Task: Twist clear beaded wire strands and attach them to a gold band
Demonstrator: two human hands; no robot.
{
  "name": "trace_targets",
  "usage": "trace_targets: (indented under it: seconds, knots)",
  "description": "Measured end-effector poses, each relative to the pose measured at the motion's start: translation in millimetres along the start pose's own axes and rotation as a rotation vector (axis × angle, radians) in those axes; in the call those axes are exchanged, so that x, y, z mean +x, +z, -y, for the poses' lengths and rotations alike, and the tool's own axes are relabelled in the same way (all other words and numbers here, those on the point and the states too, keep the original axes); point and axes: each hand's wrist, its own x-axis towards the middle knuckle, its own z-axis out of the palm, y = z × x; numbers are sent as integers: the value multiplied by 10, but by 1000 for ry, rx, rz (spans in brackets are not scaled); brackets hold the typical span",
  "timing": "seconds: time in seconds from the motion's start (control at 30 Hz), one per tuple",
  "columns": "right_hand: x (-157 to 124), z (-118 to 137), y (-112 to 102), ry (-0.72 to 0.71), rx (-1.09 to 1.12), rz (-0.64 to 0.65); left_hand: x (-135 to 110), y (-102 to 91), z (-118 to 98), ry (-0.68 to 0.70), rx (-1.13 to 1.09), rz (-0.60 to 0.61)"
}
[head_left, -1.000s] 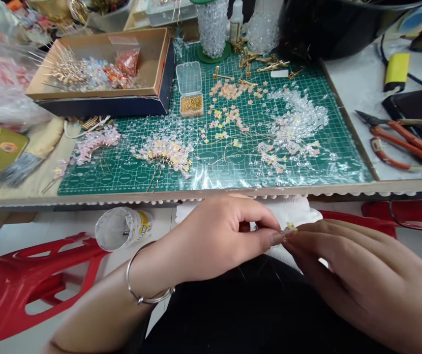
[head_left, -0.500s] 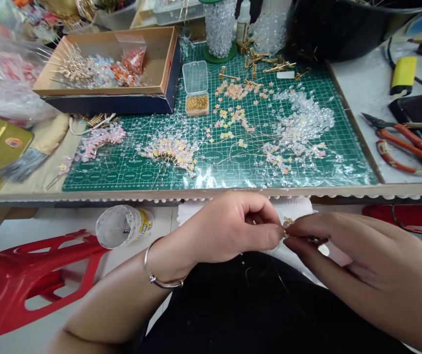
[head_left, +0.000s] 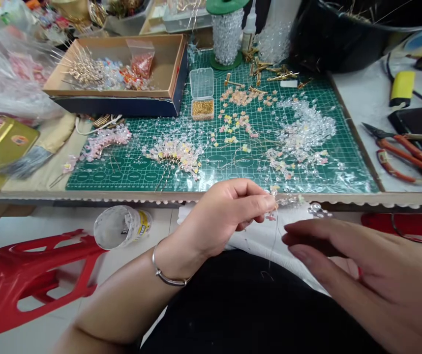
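Between thumb and forefinger, my left hand [head_left: 238, 209] pinches a small beaded wire spray [head_left: 274, 191] of clear beads and tiny flower pieces. A thin wire [head_left: 271, 246] hangs from it over my dark lap. To the right, my right hand [head_left: 358, 270] is apart from the spray, with a gap between thumb and fingers and nothing seen between them. On the green cutting mat [head_left: 130, 179] beyond lie a beaded flower comb [head_left: 176, 153], a pinker comb [head_left: 105, 140], loose flower beads [head_left: 235, 123] and a heap of clear beaded strands [head_left: 307, 123].
A box [head_left: 111, 105] of beads and pins stands at the back left. Near it sits a small case of gold beads [head_left: 202, 108]. Orange-handled pliers [head_left: 406, 147] lie at the right. Below the table edge are a white tub [head_left: 117, 228] and a red stool [head_left: 41, 280].
My right hand has let go of the beadwork and moved apart, its fingers now separated. My left hand still holds the spray, slightly higher in view, and the spray shows more fully.
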Motion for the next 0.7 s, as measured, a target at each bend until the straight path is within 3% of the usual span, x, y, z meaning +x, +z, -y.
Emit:
trace_targets:
  seconds: [0.13,0.2,0.37,0.5,0.57,0.7]
  knots:
    - [150,77,151,144,194,209,-32,-12,7,-7,-27,20]
    - [144,50,181,169,262,242,-43,-35,7,-12,-35,22]
    - [44,-91,188,-119,-60,-75,-50,-77,-11,-69,-84,37]
    - [63,-205,202,-125,2,-129,-44,-82,-10,-125,-165,94]
    - [141,-251,212,-76,113,-60,-47,-81,-2,-139,-198,144]
    - [390,-367,247,26,404,221,-85,-59,-1,-156,-177,237]
